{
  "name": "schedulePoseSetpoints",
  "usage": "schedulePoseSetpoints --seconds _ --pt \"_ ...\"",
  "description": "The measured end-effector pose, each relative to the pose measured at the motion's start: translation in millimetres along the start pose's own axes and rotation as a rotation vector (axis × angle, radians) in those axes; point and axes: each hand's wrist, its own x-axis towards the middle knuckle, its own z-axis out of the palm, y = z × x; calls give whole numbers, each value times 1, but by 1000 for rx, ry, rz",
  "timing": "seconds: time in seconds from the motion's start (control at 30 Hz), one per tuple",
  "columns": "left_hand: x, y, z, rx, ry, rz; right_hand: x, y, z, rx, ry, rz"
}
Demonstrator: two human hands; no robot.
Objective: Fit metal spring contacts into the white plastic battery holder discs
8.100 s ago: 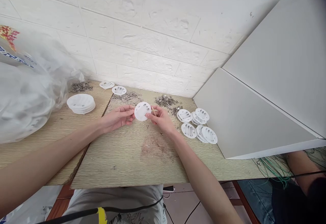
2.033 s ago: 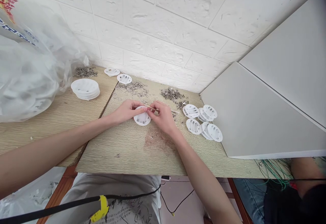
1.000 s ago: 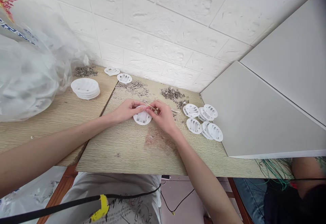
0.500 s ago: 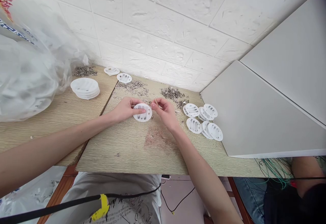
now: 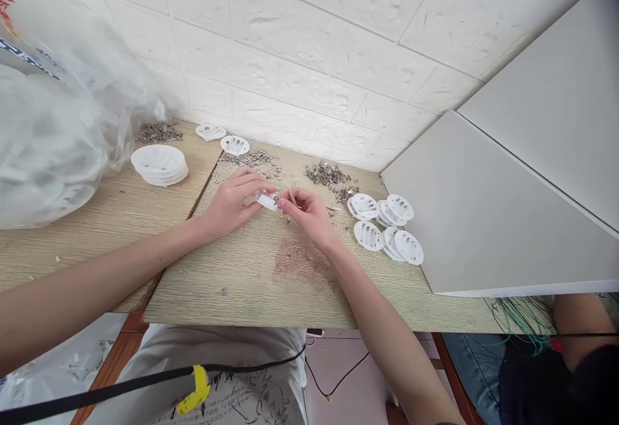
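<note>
My left hand [image 5: 236, 198] grips a round white plastic disc [image 5: 265, 201] by its left side, tilted so it shows nearly edge-on. At the disc's right edge is my right hand [image 5: 307, 211], fingers pinched round a thin tan stick [image 5: 291, 196]. Whether a small metal piece is also between those fingertips cannot be made out. Just beyond the hands lie a heap of small metal pieces [image 5: 326, 173] and a scatter of finer metal pieces [image 5: 256, 164].
Fitted white discs [image 5: 369, 236] lie in overlapping groups at the right, beside a white panel [image 5: 507, 218]. A stack of discs [image 5: 159, 164] and a large plastic bag [image 5: 48, 148] stand at the left. Green wires [image 5: 525, 322] and another person's arm [image 5: 583, 325] show at lower right.
The disc has been tipped from facing me to nearly edge-on. My left hand has shifted its hold over it, and my right hand has moved slightly left against its edge.
</note>
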Motion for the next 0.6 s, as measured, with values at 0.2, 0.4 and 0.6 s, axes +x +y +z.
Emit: schedulePoseSetpoints --seconds 0.2,0.4,0.6 --pt "1 -4 -1 -23 -24 38 -1 0 2 -2 -26 -11" --pt "1 -5 0 -46 17 95 -1 1 4 28 -5 7" --pt "1 -4 3 -37 15 72 -2 6 9 3 43 -12"
